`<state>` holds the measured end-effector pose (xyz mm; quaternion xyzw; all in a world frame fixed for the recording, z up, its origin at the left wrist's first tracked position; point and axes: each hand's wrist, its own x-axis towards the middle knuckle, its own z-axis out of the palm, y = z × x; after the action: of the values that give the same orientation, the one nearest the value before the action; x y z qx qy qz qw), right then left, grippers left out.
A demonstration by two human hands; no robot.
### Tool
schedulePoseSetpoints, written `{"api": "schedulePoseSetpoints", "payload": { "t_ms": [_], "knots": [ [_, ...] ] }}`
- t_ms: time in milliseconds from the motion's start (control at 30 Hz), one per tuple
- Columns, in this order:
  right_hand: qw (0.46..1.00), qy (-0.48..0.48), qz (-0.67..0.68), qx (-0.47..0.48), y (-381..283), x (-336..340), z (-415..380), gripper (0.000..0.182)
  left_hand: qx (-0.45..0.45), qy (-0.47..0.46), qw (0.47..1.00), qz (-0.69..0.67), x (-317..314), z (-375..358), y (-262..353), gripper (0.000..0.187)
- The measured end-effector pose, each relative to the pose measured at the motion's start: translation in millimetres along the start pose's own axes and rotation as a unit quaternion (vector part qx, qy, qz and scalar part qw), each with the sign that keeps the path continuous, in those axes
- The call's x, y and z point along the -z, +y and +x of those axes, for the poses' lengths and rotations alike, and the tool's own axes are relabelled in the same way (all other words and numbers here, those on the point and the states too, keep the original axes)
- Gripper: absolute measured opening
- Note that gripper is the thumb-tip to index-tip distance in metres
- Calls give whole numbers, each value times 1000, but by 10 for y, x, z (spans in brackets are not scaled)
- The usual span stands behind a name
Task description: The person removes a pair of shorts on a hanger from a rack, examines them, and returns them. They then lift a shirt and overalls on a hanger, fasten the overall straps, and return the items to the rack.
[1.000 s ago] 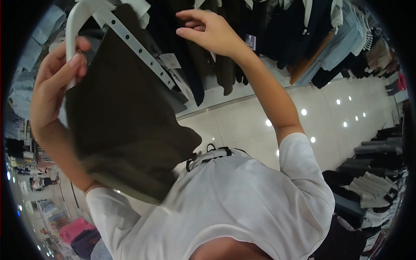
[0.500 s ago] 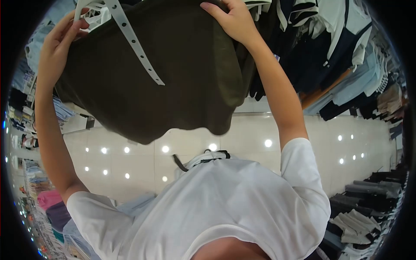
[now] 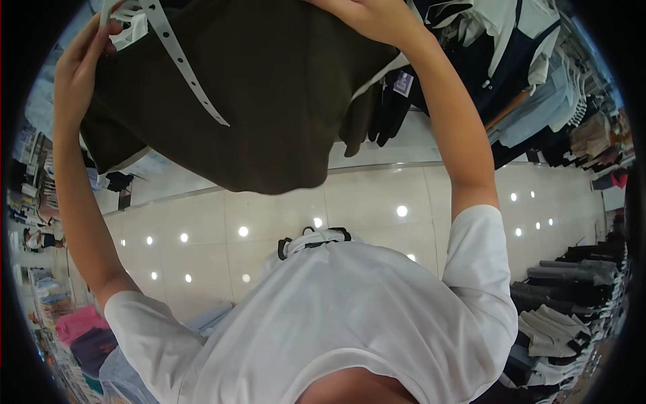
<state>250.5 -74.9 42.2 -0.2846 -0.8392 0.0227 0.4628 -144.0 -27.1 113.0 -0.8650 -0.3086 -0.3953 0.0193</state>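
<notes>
A dark olive garment [image 3: 249, 114], perhaps a skirt or shorts, spreads between my hands at the top of the view. A white belt [image 3: 185, 64] with a row of eyelets hangs loose down its front. My left hand [image 3: 79, 71] is closed on its upper left corner, beside a white plastic piece that looks like a hanger [image 3: 108, 12]. At the upper right edge, my right hand [image 3: 377, 20] grips the cloth; its fingertips are cut off by the frame. The garment's top edge is out of view.
Behind the garment hang dark clothes, one with a price tag [image 3: 403, 83], and light blue garments [image 3: 531, 118]. Folded trousers [image 3: 572, 276] and a striped garment [image 3: 553, 330] lie at right. Pink cloth [image 3: 79, 323] is at lower left. Shiny floor tiles [image 3: 282, 215] lie below.
The garment has risen and shifted left, and its lower right part now folds in differently, uncovering a price tag behind. My right hand has moved slightly up and right.
</notes>
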Motion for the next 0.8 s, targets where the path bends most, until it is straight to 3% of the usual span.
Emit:
{"api": "schedulePoseSetpoints", "payload": {
  "t_ms": [100,133,233,333,433,533,633,800],
  "knots": [
    [997,64,32,31,-125,24,8,20,9,17,1000,-7,-119,49,74,35],
    [985,97,81,114,48,-65,89,19,14,27,999,-12,-177,67,117,34],
    [997,68,-48,2,-87,72,45,19,-17,2,999,-43,-300,155,155,36],
    [986,154,-63,17,-60,104,41,17,78,-1,990,-118,-407,190,519,53],
    [984,175,-31,-12,-29,196,68,18,-134,108,985,19,-434,299,318,41],
    [980,189,-43,-39,-16,270,35,19,-170,124,978,-14,-428,252,232,39],
    [978,185,-39,-85,47,390,-20,20,15,53,990,133,-226,27,-233,41],
    [980,160,76,-88,144,478,-60,18,-6,161,970,182,-333,-16,-324,44]
  ]
}}
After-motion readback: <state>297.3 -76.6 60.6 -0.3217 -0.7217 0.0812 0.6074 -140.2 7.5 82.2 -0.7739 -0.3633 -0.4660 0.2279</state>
